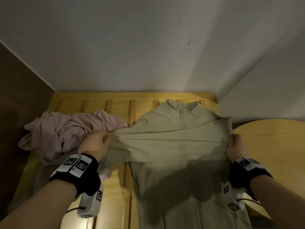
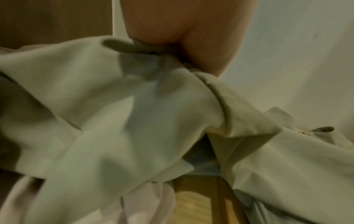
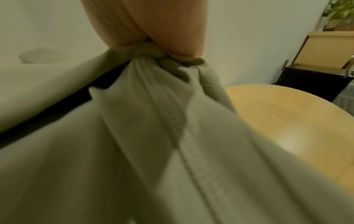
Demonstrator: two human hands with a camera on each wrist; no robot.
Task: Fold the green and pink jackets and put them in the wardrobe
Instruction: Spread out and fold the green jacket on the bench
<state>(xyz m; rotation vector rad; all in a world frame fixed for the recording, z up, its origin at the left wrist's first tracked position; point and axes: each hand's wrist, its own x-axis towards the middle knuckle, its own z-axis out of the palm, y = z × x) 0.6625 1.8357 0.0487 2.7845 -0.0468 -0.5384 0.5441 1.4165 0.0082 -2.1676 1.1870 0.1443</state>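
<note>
The pale green jacket point(image 1: 173, 142) lies front up on a wooden slatted bench point(image 1: 115, 187), collar and zip toward the wall. A fold of it is lifted and stretched taut between both hands. My left hand point(image 1: 97, 142) grips the fold's left end, my right hand point(image 1: 234, 146) grips its right end. In the left wrist view the fingers point(image 2: 182, 30) pinch bunched green cloth point(image 2: 114, 121). The right wrist view shows fingers point(image 3: 153, 22) clamped on gathered green cloth point(image 3: 153, 136). The pink jacket point(image 1: 66, 131) lies crumpled at the bench's back left.
A white wall point(image 1: 148, 47) rises right behind the bench. A round wooden table point(image 1: 272, 146) stands close on the right. A dark brown panel point(image 1: 16, 96) closes off the left side. Bare slats show between the two jackets.
</note>
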